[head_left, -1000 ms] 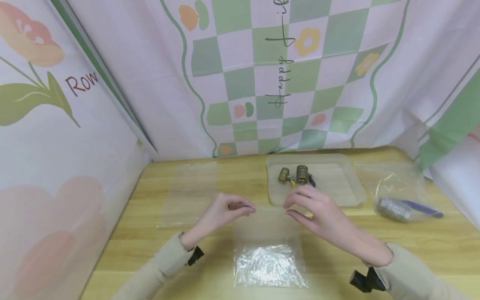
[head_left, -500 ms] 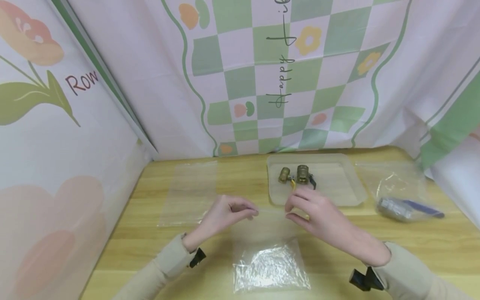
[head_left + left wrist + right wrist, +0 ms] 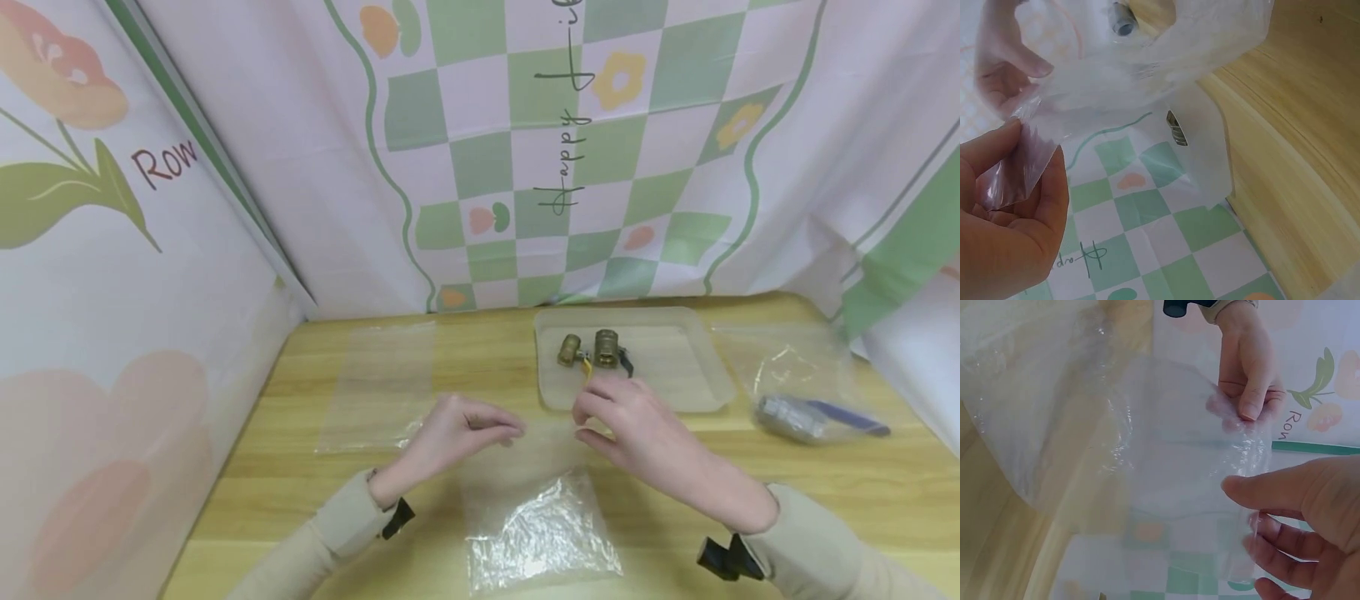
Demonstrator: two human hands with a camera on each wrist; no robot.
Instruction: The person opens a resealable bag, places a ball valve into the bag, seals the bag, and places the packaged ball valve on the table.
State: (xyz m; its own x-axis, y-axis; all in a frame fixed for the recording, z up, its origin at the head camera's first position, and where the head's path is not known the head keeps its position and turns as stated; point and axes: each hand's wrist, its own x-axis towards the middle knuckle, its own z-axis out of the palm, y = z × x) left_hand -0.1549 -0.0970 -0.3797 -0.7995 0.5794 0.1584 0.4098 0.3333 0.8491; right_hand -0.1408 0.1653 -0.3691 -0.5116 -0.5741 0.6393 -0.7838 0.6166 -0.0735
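A clear plastic bag (image 3: 540, 533) hangs between my two hands, its crinkled lower part toward the front of the table. My left hand (image 3: 461, 433) pinches the left end of its top edge between thumb and fingers. At the other end, my right hand (image 3: 637, 425) has its thumb and fingertips on the same edge. In the right wrist view, the bag's film (image 3: 1179, 437) stretches from the left hand (image 3: 1250, 375) across to the right thumb and fingers. The left wrist view shows a folded flap of film inside the left hand (image 3: 1016, 231).
Behind the right hand, a translucent tray (image 3: 682, 367) holds a small brass valve (image 3: 569, 350) with a yellow handle and a larger brass valve (image 3: 606, 348) with a black handle. A flat clear bag (image 3: 375, 383) lies left. Far right, another bag (image 3: 787, 358) contains a metal valve (image 3: 787, 417) with a blue handle.
My left hand has moved slightly right and down, closer to the right hand, which has barely moved. The bag's bottom edge has shifted a little toward the front.
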